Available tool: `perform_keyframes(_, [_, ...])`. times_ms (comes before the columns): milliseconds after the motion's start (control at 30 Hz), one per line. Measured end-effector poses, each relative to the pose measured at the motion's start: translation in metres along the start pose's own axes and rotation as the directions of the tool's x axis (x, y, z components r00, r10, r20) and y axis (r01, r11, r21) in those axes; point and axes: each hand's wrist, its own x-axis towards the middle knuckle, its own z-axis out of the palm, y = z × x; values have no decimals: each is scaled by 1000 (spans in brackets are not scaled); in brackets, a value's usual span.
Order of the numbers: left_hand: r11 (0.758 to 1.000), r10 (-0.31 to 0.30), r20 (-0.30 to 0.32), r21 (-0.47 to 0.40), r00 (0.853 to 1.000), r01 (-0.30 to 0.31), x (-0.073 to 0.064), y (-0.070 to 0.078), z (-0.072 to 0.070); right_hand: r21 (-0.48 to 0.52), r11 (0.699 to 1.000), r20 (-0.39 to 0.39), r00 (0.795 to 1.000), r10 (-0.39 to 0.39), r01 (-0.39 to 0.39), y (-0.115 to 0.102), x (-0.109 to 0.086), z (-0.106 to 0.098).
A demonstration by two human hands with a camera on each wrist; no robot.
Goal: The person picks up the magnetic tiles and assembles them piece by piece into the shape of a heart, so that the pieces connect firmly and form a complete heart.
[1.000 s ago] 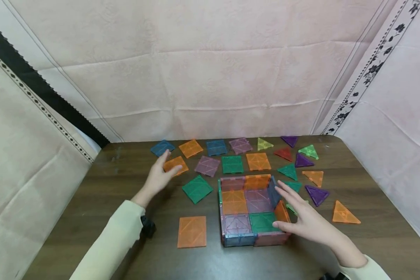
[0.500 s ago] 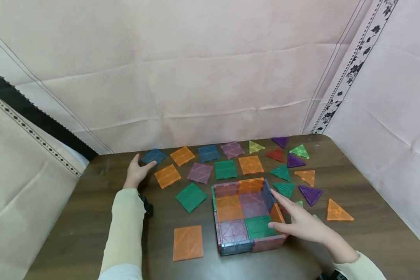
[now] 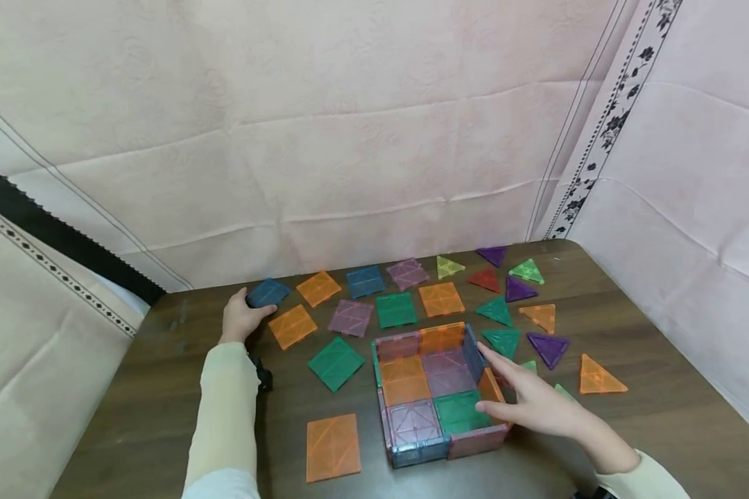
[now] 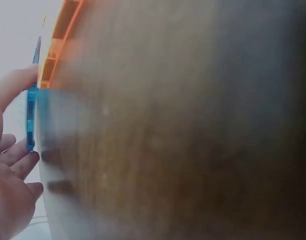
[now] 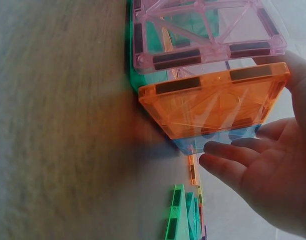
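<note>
Room is left outside the left grip [image 3: 242,317], over bare bench [image 3: 131,388]. Passage beyond the blue square [image 3: 268,293] is closed by the hanging cloth [image 3: 349,152]; on its other sides, little finger room is given by two orange squares [image 3: 293,326]. Low passage toward the box [image 3: 419,453] is barred by its upright walls, but it can be entered through its open top. Its right side is obstructed by the right grip [image 3: 530,402]. A narrow lane is left between the box and the nearest orange square [image 3: 333,448].
</note>
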Motion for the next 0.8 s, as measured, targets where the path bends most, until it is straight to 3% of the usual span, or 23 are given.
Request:
perform_keyframes(200, [993,84,-54,-74,995,-88,-8,10,-3,-14,1000,-4,1000,7,-7,-3,1,0])
perform_keyframes(300, [982,124,-46,-137,991,-129,-18,27,-4,-30,1000,-21,1000,6,-7,-4,1,-1])
perform_keyframes(433, [962,191,-6,-200,982,-188,-42,53,-3,-39,999,-33,999,-1,-1,-4,1,0])
perform_keyframes(600, [924,303,33,-256,952,-285,-79,81,6,-34,999,-36,999,-2,1,-4,1,-1])
perform_keyframes(800, [879,421,86,-283,903,-383,-122,108,26,-42,999,-38,999,8,-9,-1,1,-2])
